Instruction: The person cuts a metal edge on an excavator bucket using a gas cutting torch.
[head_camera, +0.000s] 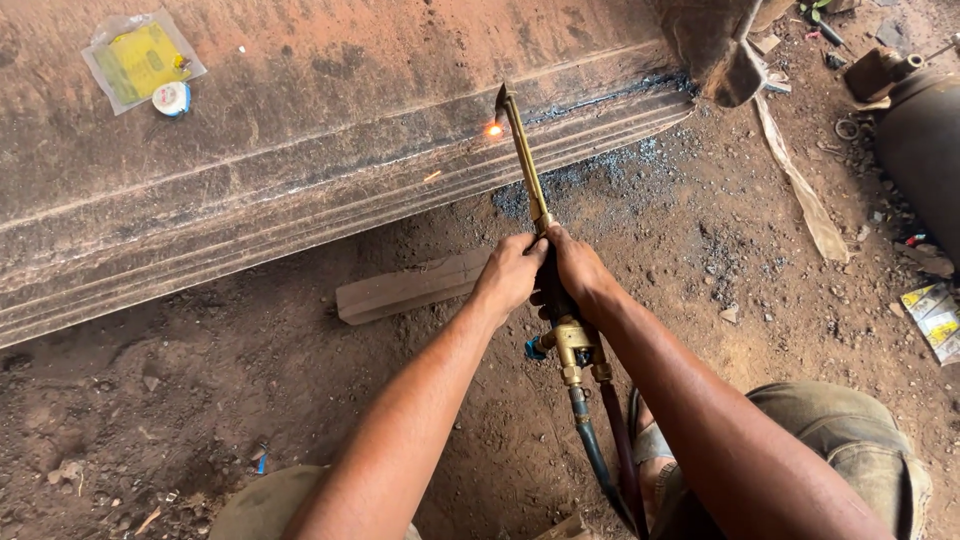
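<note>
A brass cutting torch reaches from my hands up to a long rusty steel beam. Its tip sits at the beam's ridge, where a small orange glow burns and a spark flies off to the left. My left hand and my right hand are both wrapped around the torch handle, side by side. Below them are the brass valve body and two hoses, one blue and one dark red. A dark cut line runs along the beam to the right of the tip.
A flat wooden plank lies on the dirt below the beam. A yellow packet in clear plastic with a tape roll rests on the beam, top left. A dark gas cylinder stands at the right edge. My knees show at the bottom.
</note>
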